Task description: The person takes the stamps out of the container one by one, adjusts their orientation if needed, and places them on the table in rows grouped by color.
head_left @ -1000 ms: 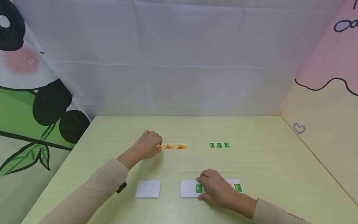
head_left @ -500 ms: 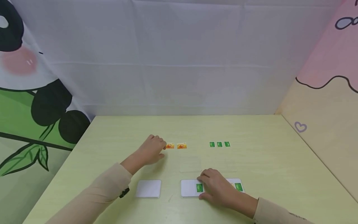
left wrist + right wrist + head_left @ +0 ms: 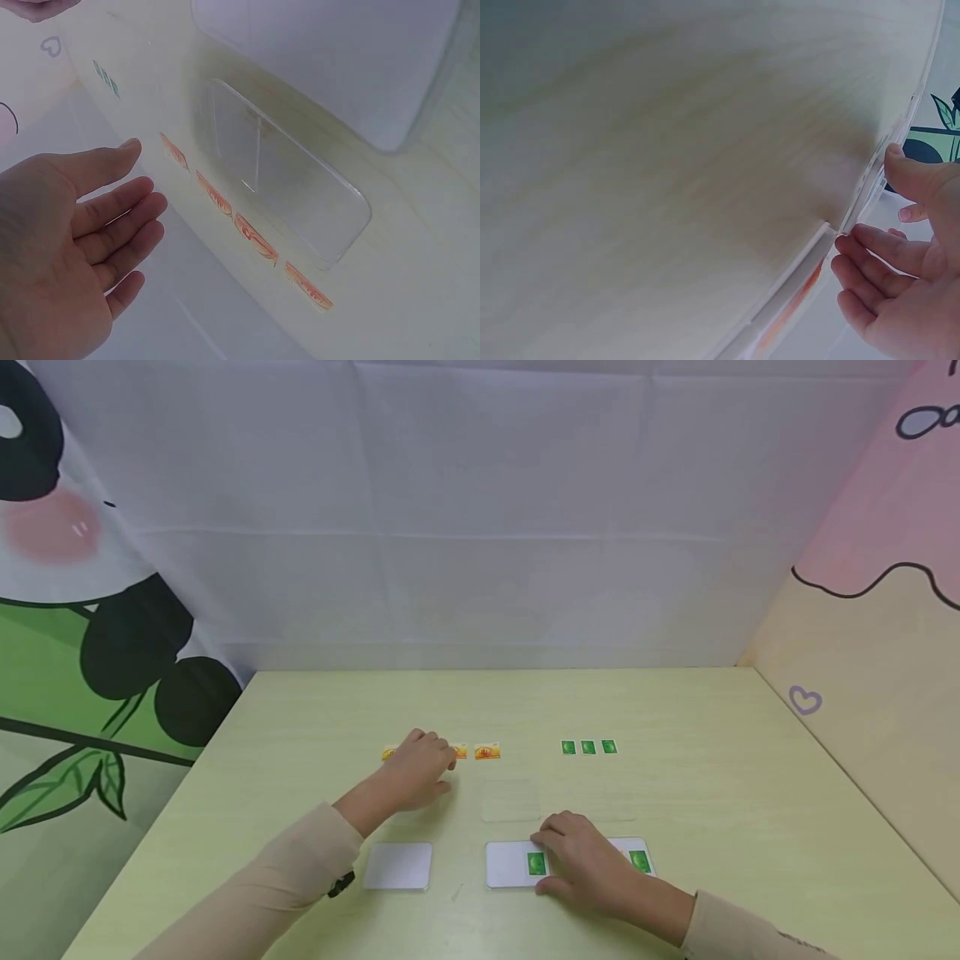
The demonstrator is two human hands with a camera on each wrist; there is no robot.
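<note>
My left hand (image 3: pixel 416 770) reaches over a row of small orange printed pieces (image 3: pixel 487 751), hiding part of the row. In the left wrist view its fingers (image 3: pixel 120 236) are loosely extended and hold nothing, and several orange pieces (image 3: pixel 255 238) lie apart from them. My right hand (image 3: pixel 588 864) holds a white card (image 3: pixel 506 865) by its edges, thumb at the near edge and fingertips at the far edge. A small green piece (image 3: pixel 536 863) sits at that card's right end. Beneath the right hand, another white card bears a green piece (image 3: pixel 640 861) and is mostly covered.
Three small green pieces (image 3: pixel 588 747) lie in a row at the back right. A plain white card (image 3: pixel 398 866) is at the front left. Clear rectangular plates (image 3: pixel 510 800) lie between the back rows and the cards. A white cloth wall (image 3: pixel 480 527) stands behind the table.
My left hand has moved right and slightly nearer along the orange row, uncovering the leftmost orange piece and covering others. The right hand has stayed on the card.
</note>
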